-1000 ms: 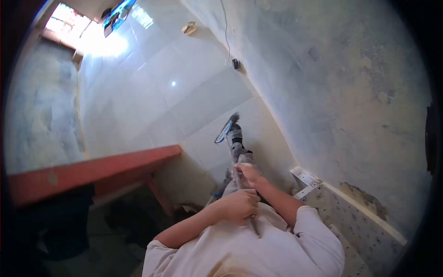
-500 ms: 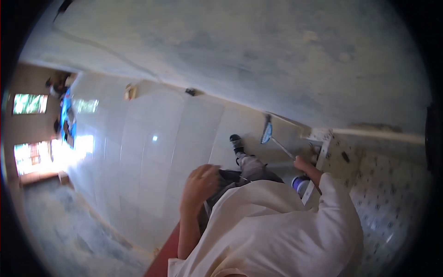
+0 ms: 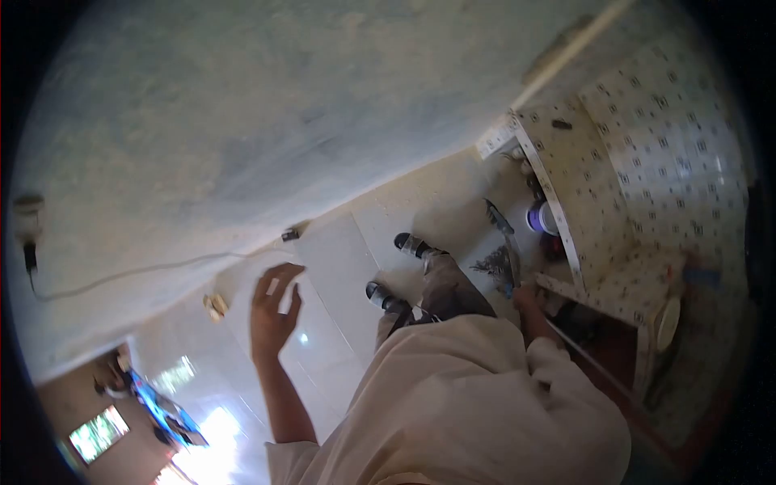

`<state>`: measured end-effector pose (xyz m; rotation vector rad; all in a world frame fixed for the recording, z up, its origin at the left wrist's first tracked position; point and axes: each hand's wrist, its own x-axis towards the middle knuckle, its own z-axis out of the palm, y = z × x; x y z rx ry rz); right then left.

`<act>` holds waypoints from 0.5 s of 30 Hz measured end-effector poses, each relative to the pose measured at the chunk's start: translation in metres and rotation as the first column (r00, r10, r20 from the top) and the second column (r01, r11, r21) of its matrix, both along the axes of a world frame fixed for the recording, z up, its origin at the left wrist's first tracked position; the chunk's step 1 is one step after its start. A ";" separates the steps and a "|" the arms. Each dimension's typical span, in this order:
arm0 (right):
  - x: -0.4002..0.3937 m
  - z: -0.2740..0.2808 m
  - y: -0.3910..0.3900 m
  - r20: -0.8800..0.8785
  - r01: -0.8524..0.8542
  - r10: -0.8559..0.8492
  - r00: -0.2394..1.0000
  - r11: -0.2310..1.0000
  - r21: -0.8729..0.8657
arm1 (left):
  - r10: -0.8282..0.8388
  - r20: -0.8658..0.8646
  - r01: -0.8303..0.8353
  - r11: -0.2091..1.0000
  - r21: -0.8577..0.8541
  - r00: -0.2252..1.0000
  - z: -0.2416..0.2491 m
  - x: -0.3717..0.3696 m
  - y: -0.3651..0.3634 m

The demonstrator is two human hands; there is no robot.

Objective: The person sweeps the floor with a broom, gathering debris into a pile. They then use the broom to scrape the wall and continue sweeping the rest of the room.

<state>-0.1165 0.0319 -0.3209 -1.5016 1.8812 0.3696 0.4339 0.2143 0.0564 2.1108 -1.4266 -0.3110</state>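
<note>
My left hand (image 3: 276, 311) is raised in the air at the left of my body, fingers apart, holding nothing. On the right, my right hand (image 3: 527, 301) is closed on a long-handled floor brush (image 3: 512, 252). The brush's dark-edged head (image 3: 498, 218) lies out ahead over the floor, near the counter front; motion blurs it a little. Beside the handle is a dark bristly tuft (image 3: 491, 263), which I cannot identify for certain. My feet, in dark sandals (image 3: 411, 244), stand on the pale tiled floor (image 3: 335, 250) left of the brush.
A patterned-tile counter (image 3: 602, 174) runs along the right, with a purple-and-white bucket (image 3: 540, 217) beneath it. A stained wall (image 3: 267, 121) lies ahead. From a plug (image 3: 30, 257), a cable (image 3: 153, 266) leads to a small black object (image 3: 290, 234). A yellowish object (image 3: 215, 306) lies near the wall.
The view has swung, bringing the counter further in. My left hand has lifted away from my waist, and its fingers have spread. The brush has swung closer to the counter in my right hand.
</note>
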 end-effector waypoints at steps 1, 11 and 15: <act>0.009 0.023 0.022 0.115 0.207 -0.214 0.970 0.976 0.068 | -0.042 0.097 0.046 0.998 -0.038 0.994 0.008 0.018 -0.005; 0.017 -0.062 0.074 0.206 0.215 -0.126 0.970 0.841 -0.496 | 0.063 0.939 0.456 0.862 -0.223 0.338 0.100 0.159 -0.151; 0.127 -0.023 -0.064 0.419 0.632 -0.601 0.680 0.771 0.080 | -0.068 0.987 0.663 0.747 -0.047 0.146 0.109 0.194 -0.212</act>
